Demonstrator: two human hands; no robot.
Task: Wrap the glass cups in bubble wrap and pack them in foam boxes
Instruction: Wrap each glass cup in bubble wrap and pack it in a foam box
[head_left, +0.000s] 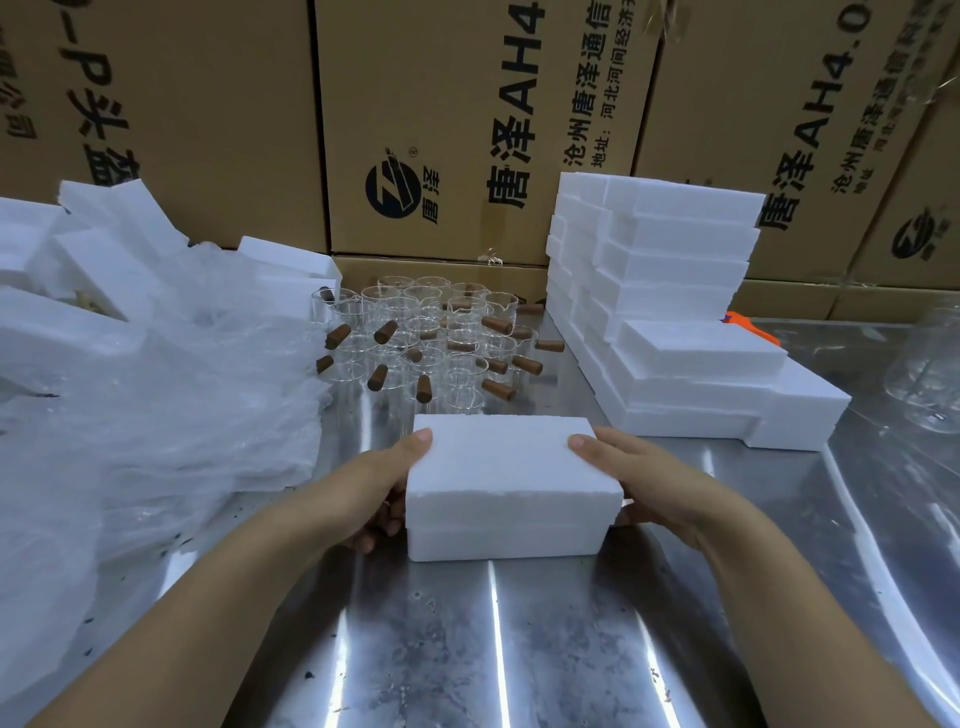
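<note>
A closed white foam box (506, 483) sits on the steel table in front of me, its lid on top of its base. My left hand (382, 480) grips its left end, thumb on the lid and fingers curled round the side. My right hand (636, 478) grips the right end the same way. Behind the box stand several clear glass cups (431, 338) with brown wooden handles. A heap of clear bubble wrap (171, 395) lies to the left.
A stack of closed foam boxes (670, 312) rises at the right back. Loose foam pieces (98, 244) lie at the far left. Cardboard cartons (467, 130) wall off the back. A large glass vessel (930, 374) stands at the right edge; an orange tool (748, 325) behind the stack.
</note>
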